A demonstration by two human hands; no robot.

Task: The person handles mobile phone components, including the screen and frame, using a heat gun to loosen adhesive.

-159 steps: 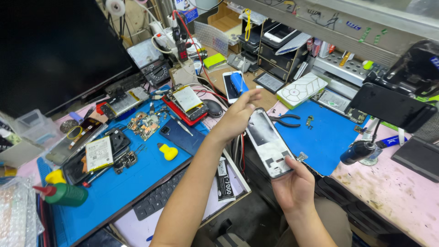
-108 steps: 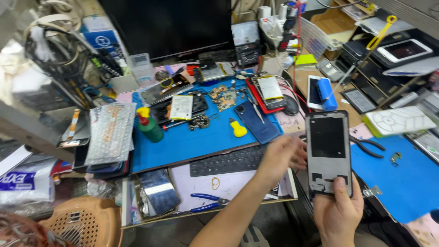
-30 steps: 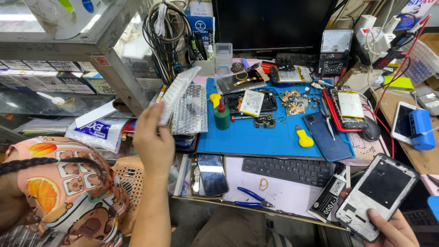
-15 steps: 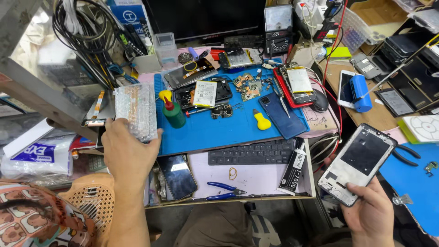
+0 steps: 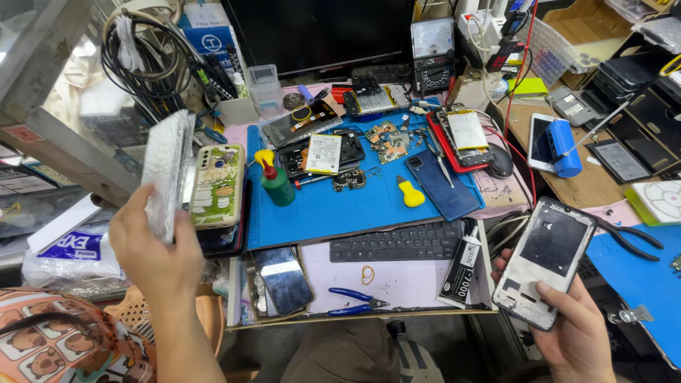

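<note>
Since half a second ago our left hand (image 5: 152,252) has lifted the bubble-wrapped flat packet (image 5: 167,170), pinched edge-on; our right hand (image 5: 574,330) clasps the white phone frame (image 5: 546,262) off-bench, which could slip and fall

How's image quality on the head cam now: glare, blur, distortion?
Head view: bright, even overhead light, soft shadows. Glare on the bubble-wrapped pack in the left hand and on the shelf glass at upper left. Slight wide-angle bend at the edges. The phone frame in the right hand is sharp; no motion blur.
</note>
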